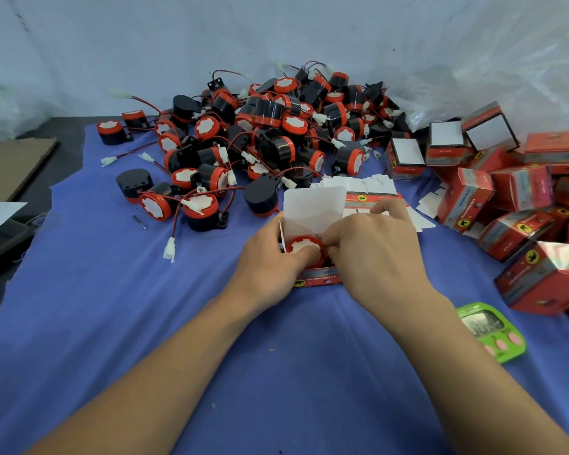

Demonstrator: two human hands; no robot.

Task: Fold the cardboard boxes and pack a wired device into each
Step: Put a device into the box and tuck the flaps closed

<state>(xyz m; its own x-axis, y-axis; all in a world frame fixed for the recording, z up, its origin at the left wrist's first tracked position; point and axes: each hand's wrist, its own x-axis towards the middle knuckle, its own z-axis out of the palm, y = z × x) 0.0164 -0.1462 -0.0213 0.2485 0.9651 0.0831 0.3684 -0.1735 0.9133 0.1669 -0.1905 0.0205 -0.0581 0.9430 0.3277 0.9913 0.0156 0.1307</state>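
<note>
A small red cardboard box stands open in the middle of the blue cloth, its white lid flap raised behind it. A wired device with a red rim and white face sits inside the box. My left hand holds the box's left side, thumb pressing on the device. My right hand curls over the box's right side, fingertips at the device's edge. Flat unfolded boxes lie just behind my right hand.
A big heap of black and red wired devices fills the back of the cloth. Several folded red boxes are piled at the right. A green timer lies near my right forearm. Brown cardboard lies far left.
</note>
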